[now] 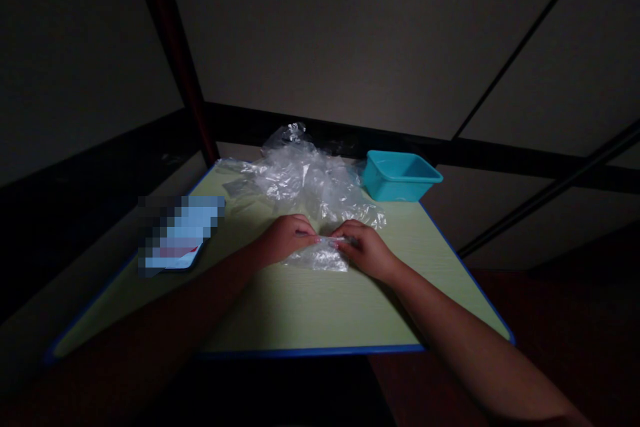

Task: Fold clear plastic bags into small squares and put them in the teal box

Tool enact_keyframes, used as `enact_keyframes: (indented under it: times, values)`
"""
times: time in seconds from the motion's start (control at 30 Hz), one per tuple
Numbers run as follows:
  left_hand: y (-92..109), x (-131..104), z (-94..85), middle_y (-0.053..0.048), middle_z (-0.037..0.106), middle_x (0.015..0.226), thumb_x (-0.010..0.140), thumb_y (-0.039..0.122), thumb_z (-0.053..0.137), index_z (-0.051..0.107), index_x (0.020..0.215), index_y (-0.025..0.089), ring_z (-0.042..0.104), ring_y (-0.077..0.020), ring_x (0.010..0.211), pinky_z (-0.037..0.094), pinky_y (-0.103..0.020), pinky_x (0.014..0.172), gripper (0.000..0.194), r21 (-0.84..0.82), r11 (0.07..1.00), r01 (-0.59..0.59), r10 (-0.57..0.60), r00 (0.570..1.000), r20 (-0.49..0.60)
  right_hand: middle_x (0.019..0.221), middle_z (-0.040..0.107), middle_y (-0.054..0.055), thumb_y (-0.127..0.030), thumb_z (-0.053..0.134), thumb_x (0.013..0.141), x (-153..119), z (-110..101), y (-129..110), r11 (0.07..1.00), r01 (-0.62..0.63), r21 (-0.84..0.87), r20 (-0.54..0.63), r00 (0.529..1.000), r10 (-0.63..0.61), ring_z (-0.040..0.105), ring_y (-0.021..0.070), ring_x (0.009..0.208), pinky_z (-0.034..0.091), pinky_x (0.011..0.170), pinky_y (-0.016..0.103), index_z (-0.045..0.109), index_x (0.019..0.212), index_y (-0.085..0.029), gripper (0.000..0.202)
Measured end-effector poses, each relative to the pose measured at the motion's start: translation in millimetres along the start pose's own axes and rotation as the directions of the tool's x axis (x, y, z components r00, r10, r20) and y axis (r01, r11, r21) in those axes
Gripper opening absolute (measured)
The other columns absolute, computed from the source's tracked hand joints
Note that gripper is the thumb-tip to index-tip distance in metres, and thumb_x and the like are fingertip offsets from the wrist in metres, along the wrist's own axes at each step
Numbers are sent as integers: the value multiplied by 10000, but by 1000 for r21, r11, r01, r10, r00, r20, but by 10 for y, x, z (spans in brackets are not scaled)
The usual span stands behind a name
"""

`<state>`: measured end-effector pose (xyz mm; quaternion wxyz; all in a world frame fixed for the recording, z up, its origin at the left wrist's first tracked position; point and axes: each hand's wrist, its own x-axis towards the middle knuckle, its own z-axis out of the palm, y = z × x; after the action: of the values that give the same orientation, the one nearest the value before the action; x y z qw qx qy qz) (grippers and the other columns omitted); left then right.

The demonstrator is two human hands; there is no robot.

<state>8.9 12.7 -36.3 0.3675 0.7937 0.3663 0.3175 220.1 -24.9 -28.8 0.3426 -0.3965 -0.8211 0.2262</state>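
Over the middle of the table, my left hand point(290, 238) and my right hand point(365, 248) meet at a clear plastic bag point(320, 259). Each hand is closed, pinching the bag's upper edge between thumb and fingers, with the thumbs close together. The bag's crinkled lower part hangs or lies toward me below the fingers; I cannot tell which. Just beyond my hands spreads a loose heap of crumpled clear plastic bags point(310, 177).
A turquoise plastic bin point(393, 188) stands at the table's far right corner. On the left lies a phone point(183, 243) with a lit, blurred screen. The pale table point(310, 320) has a blue edge and stands against dark panelled walls.
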Motion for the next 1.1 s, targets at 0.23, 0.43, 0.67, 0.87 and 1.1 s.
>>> enact_keyframes:
  times: [0.23, 0.43, 0.67, 0.87, 1.1]
  values:
    - [-24, 4, -3, -12, 572, 638, 743, 351, 593, 629, 588, 155, 536, -138, 637, 378, -238, 595, 252, 93, 996, -6, 9, 999, -40, 752, 626, 43, -169, 589, 831, 2, 8, 48, 998, -34, -45, -13, 999, 34, 567, 175, 780, 426, 731, 294, 636, 755, -169, 89]
    - [-63, 4, -2, 16, 476, 571, 808, 401, 472, 534, 564, 167, 465, -123, 576, 330, -239, 551, 344, 171, 985, 19, 2, 993, -122, 726, 599, 31, -209, 555, 850, -2, 30, 104, 991, -121, -61, -18, 993, 120, 555, 164, 729, 419, 686, 279, 599, 724, -174, 139]
    - [-87, 15, -25, 22, 420, 564, 830, 358, 421, 421, 532, 185, 433, -129, 571, 320, -251, 548, 345, 273, 961, 44, 13, 979, -204, 689, 573, 28, -203, 563, 848, 21, 23, 112, 973, -174, -149, -7, 984, 175, 536, 162, 694, 407, 667, 276, 564, 665, -171, 186]
    - [-61, -14, -20, -11, 538, 751, 833, 288, 489, 526, 728, 182, 516, -157, 693, 412, -267, 623, 153, 272, 962, 14, 67, 956, -287, 692, 597, 35, -183, 596, 832, 14, 25, 143, 963, -162, -216, -24, 987, 161, 545, 184, 749, 409, 746, 312, 574, 660, -176, 174]
    - [-8, -49, 8, -59, 611, 1022, 845, 290, 577, 622, 1034, 202, 497, -227, 1031, 401, -373, 923, 213, 387, 898, -211, 281, 951, -132, 710, 611, 32, -191, 612, 829, 7, 45, 131, 971, -118, -209, -17, 993, 117, 545, 183, 759, 405, 744, 310, 602, 684, -177, 146]
